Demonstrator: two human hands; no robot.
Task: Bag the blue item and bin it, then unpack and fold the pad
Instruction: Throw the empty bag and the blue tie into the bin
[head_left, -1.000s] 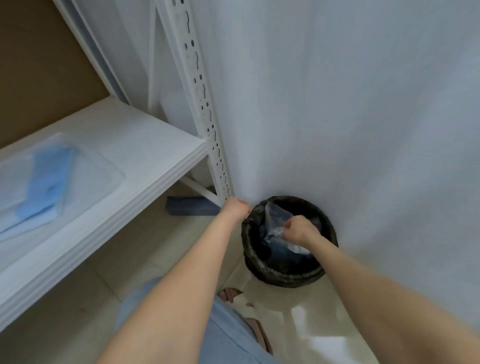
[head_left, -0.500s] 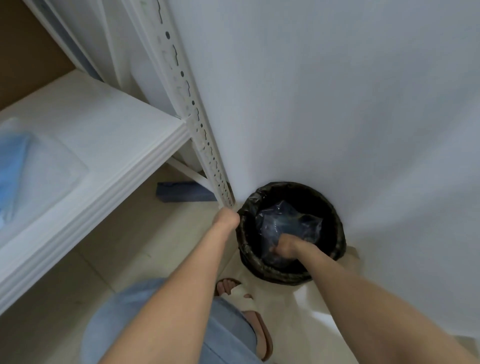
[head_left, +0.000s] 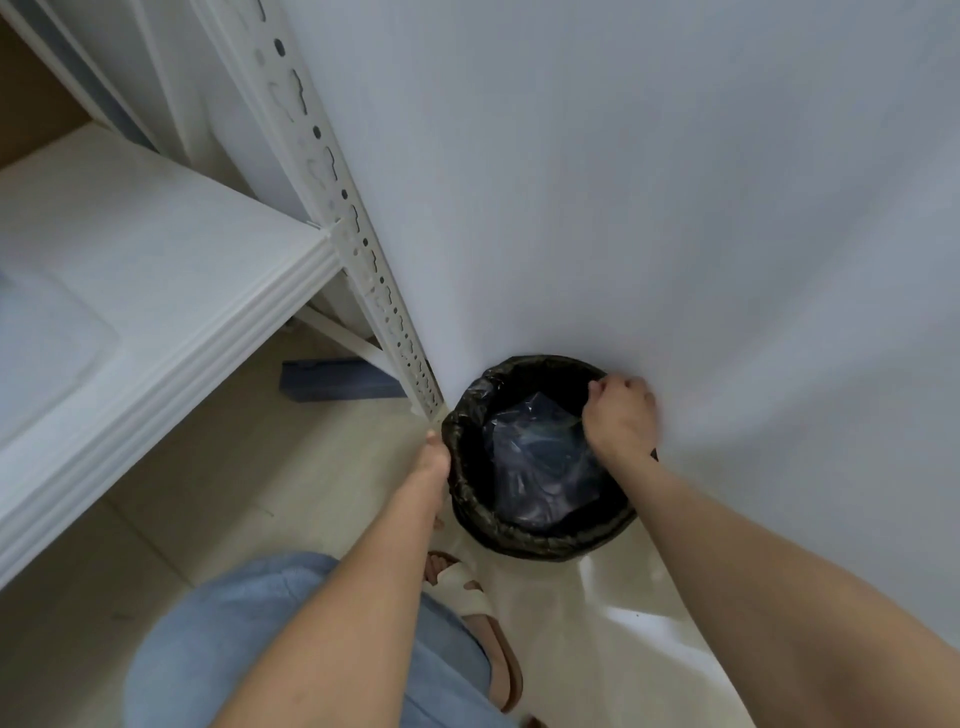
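My right hand sits at the far right edge of the bin, knuckles up and fingers curled round the black liner where it wraps the rim. My left hand is down at the near left edge of the same rim, just beside the foot of the white upright post. Its fingers are hidden behind the wrist from this head view, so I cannot tell whether it grips the rim or only rests against it. Between the two hands, and lower than both, the bagged blue item lies inside the bin. It is nearer my right hand, with one corner of the bag reaching up almost to that wrist. Its long axis runs roughly away from me, from the near wall of the bin toward the far one. It looks like crumpled clear plastic with glossy creases over something dark blue, slumped rather than flat. I judge the binning done, so the next move takes both hands up and left toward the white shelf. A blue box lies on the floor beneath that shelf.
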